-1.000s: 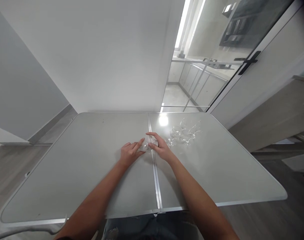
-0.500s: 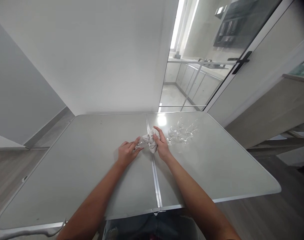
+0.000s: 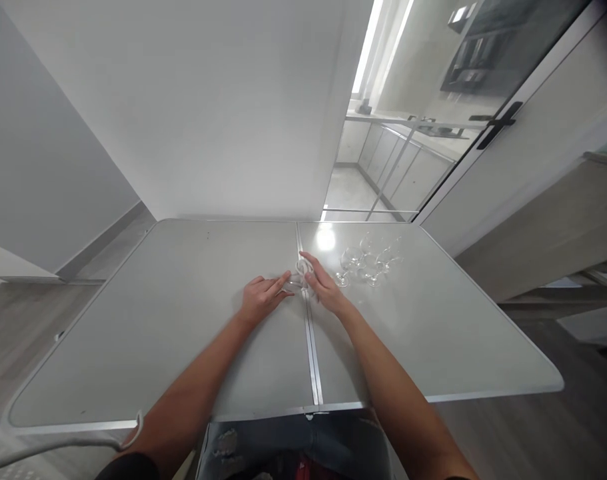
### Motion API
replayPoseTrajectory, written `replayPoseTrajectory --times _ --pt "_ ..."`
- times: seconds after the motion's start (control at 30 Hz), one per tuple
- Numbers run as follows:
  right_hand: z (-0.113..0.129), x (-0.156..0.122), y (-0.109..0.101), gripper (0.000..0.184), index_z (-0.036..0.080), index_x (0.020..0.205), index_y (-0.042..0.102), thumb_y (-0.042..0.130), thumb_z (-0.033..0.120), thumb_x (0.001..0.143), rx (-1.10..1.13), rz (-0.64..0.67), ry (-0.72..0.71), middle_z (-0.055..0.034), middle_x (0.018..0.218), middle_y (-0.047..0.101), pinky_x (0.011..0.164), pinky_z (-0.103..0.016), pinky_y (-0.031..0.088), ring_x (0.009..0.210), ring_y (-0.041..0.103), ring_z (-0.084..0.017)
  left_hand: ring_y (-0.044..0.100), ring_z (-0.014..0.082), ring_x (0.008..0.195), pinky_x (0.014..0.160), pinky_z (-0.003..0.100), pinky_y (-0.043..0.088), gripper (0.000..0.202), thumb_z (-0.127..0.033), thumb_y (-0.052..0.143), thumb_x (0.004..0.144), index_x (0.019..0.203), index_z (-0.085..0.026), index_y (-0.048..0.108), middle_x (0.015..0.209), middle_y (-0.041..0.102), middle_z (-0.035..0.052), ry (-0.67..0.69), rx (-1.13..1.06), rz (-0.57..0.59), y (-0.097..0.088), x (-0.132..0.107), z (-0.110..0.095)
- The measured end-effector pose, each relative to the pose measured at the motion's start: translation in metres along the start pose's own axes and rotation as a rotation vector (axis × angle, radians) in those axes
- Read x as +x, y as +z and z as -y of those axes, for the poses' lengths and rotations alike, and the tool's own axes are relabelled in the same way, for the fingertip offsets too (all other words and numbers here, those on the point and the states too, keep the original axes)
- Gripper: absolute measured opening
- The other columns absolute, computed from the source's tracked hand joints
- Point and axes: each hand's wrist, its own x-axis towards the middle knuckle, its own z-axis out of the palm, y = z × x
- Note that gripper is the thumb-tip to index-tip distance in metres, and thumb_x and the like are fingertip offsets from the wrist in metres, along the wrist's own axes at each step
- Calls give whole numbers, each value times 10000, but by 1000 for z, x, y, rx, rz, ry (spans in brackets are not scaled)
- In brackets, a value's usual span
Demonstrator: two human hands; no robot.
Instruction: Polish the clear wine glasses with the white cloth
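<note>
Just left of the table's metal seam, my left hand (image 3: 263,298) is closed around a clear glass (image 3: 294,283) that lies tilted sideways toward the right. My right hand (image 3: 326,288) grips a bunched white cloth (image 3: 304,267) at the glass's right end. Both hands are low over the table, close together. Fingers hide part of the glass and cloth, so I cannot tell how far the cloth goes inside. Right of my right hand, several clear stemmed glasses (image 3: 353,257) stand in a group.
Underneath is a pale folding table (image 3: 183,287) with a metal seam (image 3: 310,347) down its middle. A white wall (image 3: 233,133) rises behind it. A glass door with a black handle (image 3: 497,124) is at the right. A cable (image 3: 73,443) runs along the lower left.
The white cloth looks smaller and tighter, with less of it showing beyond the fingers. My right hand has turned slightly around it. The whole view has shifted a little.
</note>
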Motion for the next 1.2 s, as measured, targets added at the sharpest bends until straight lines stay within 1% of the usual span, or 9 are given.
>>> replayPoseTrajectory --times 0.2,0.33,0.47,0.63,0.73,0.87,0.97,1.1,1.2 --pt "6 1 -3 521 301 1465 494 419 559 1020 -26 137 4 -32 1538 476 1226 -419 273 1443 404 -244 704 102 655 618 267 409 446 -400 693 929 1323 -206 620 813 789 13 47 -21 42 -3 2 -4" --pt "11 -1 -6 464 246 1339 581 460 545 1006 51 8 -2 -49 1181 657 1016 -385 470 1080 622 -228 656 87 576 633 259 423 439 -454 696 914 1277 -209 657 784 782 1 -40 -74 21 0 5 -4" --pt "6 0 1 479 236 1356 549 483 541 992 -36 -156 -95 -52 1080 648 903 -352 491 916 610 -202 613 93 533 640 252 434 502 -513 674 910 1304 -202 651 717 758 2 -133 -90 74 4 3 -2" --pt "5 3 8 452 234 1361 573 496 488 996 -160 -5 -53 -30 929 653 859 -356 486 826 594 -194 627 105 556 635 258 429 482 -522 662 914 1286 -217 670 726 758 14 -157 -81 154 3 -1 0" --pt "7 3 8 439 231 1302 617 596 479 940 31 -97 -36 -23 952 658 836 -336 498 857 605 -191 632 100 556 652 252 443 500 -549 687 884 1274 -235 678 724 756 0 -185 -129 141 2 1 0" --pt "8 3 11 557 277 1340 590 745 425 826 392 -430 -3 -10 1007 677 816 -311 522 896 633 -184 613 113 545 664 254 464 521 -554 686 881 1288 -230 671 661 722 -10 -263 -147 113 5 3 -1" --pt "6 5 21 411 292 1251 628 702 418 867 676 -604 -13 -7 1050 687 829 -305 535 919 655 -163 634 131 617 705 260 504 511 -476 635 939 1367 -199 601 786 750 23 -364 -191 16 7 3 -1" --pt "0 9 38 316 308 1152 660 734 341 847 861 -682 10 17 1116 698 889 -281 537 997 666 -129 664 145 787 813 280 538 445 -324 512 1004 1433 -208 511 979 750 52 -435 -360 17 9 1 -1" --pt "1 11 49 279 272 1114 679 708 401 868 954 -584 99 4 1069 713 876 -286 550 989 669 -145 621 127 706 756 255 517 280 -309 484 1007 1218 -194 629 805 700 11 -453 -540 155 9 1 -3"
